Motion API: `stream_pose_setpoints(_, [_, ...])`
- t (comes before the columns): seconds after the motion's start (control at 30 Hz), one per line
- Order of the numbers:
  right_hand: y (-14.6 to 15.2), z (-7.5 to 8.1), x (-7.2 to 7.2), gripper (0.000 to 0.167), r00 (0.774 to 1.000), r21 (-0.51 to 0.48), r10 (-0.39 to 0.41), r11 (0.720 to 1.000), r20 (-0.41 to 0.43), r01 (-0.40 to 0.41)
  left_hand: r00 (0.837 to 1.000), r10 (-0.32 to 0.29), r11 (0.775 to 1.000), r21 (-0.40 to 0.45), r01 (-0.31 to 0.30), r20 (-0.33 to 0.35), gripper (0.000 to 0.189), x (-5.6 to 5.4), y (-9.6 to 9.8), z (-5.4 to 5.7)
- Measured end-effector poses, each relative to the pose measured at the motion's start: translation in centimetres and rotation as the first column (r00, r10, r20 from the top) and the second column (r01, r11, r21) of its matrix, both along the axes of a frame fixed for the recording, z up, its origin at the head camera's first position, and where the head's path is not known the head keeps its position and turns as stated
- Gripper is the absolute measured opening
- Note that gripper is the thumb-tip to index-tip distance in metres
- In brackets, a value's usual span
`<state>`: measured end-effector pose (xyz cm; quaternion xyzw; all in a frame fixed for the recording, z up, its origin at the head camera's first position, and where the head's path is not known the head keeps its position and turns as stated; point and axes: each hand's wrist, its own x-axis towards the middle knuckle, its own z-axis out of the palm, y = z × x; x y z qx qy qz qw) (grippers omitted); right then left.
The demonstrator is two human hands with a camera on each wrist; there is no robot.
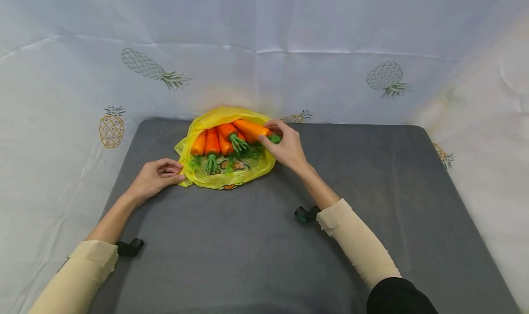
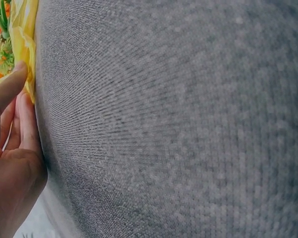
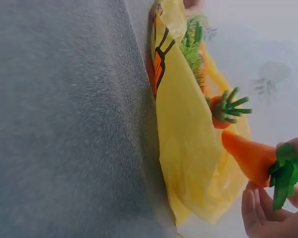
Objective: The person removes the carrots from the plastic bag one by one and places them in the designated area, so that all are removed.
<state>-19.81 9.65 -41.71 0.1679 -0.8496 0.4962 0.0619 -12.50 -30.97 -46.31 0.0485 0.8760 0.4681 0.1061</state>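
Observation:
A yellow plastic bag (image 1: pixel 223 182) lies with its mouth spread wide at the back of the table, several orange toy carrots (image 1: pixel 212 142) with green tops inside. My left hand (image 1: pixel 154 178) pinches the bag's left edge between thumb and fingers, also plain in the left wrist view. At the bag's right side my right hand (image 1: pixel 287 146) holds one carrot (image 1: pixel 250 129) by its leafy end, tip pointing left over the others. The right wrist view shows this carrot (image 3: pixel 251 157) over the bag's edge, green leaves near the fingers.
The grey table (image 1: pixel 264 240) carries the bag near its back edge. Behind and at both sides hangs a white cloth (image 1: pixel 256 20) printed with pineapples. Black wrist-camera mounts (image 1: pixel 307 214) stick out from both forearms, close over the table.

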Motion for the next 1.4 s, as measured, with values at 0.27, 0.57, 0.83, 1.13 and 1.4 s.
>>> stream_pose_setpoints(0.27, [2.2, 1.1, 2.6, 0.037, 0.998, -0.016, -0.035, 0.999, -0.047, 0.034, 1.000, 0.004, 1.000, 0.011, -0.004, -0.004, 0.038, -0.1, 0.0, -0.2])
stream_pose_setpoints(0.57, [5.3, 1.5, 5.0, 0.037, 0.984, -0.065, -0.140, 0.989, -0.112, 0.133, 1.000, -0.005, 1.000, 0.023, 0.005, 0.004, 0.039, -0.1, 0.1, -0.2])
stream_pose_setpoints(0.83, [7.9, -0.3, 4.3, 0.038, 0.947, -0.120, -0.307, 0.948, -0.094, 0.295, 1.000, -0.011, 1.000, 0.019, 0.010, 0.013, 0.040, -0.3, 0.2, 0.0])
stream_pose_setpoints(1.13, [8.2, -2.1, 2.5, 0.036, 0.909, -0.070, -0.417, 0.906, 0.012, 0.417, 0.999, -0.015, 1.000, 0.009, 0.015, 0.044, 0.043, -0.1, 0.1, 0.0])
stream_pose_setpoints(1.4, [6.8, -3.1, 2.3, 0.035, 0.882, -0.052, -0.460, 0.883, 0.099, 0.466, 0.999, -0.020, 1.000, -0.001, 0.020, 0.036, 0.043, -0.1, -0.2, 0.0])
